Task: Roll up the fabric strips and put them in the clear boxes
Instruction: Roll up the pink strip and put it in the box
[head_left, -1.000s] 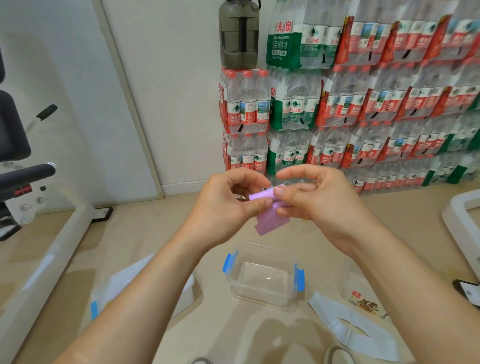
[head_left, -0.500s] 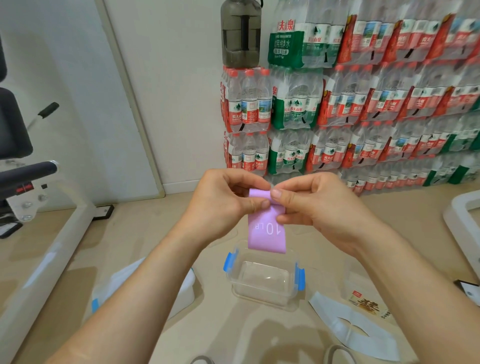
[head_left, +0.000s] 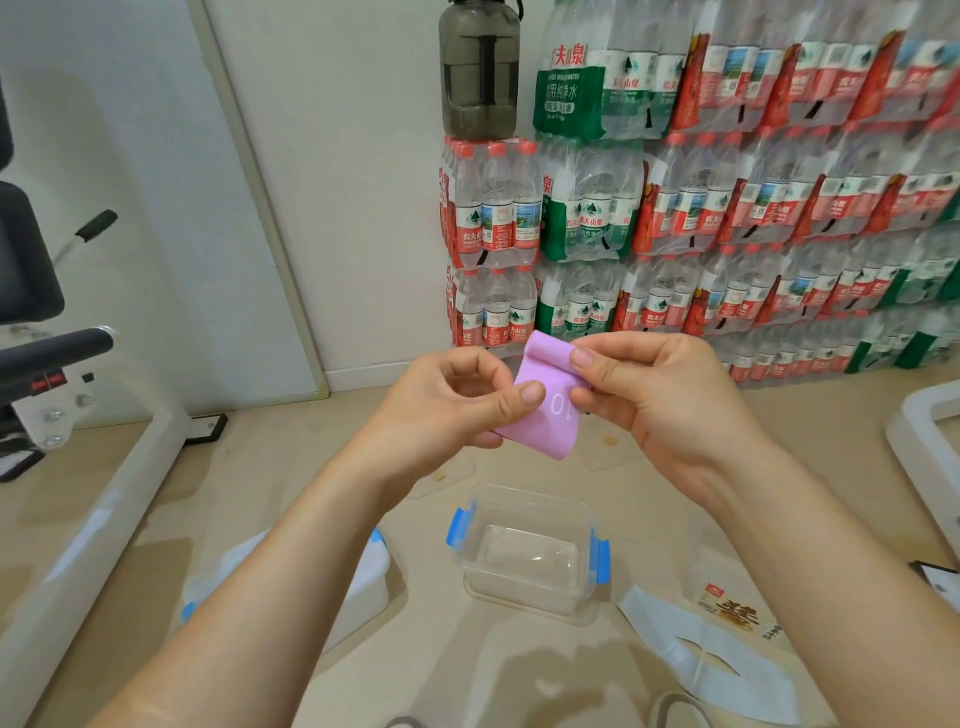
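Purple fabric strip (head_left: 545, 421), one in number, is in the air between two hands. I record the left hand (head_left: 447, 410) with fingers (head_left: 519, 397) curled, pinching its left edge, and the right hand (head_left: 665, 400) pinching its upper right corner, where the fabric curls over. One clear box (head_left: 530, 603), open, with two blue clips (head_left: 457, 527), stands on the floor (head_left: 311, 467) beneath the hands.

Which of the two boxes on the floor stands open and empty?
The clear box with blue clips, between the forearms; the other box is mostly hidden under the left forearm.
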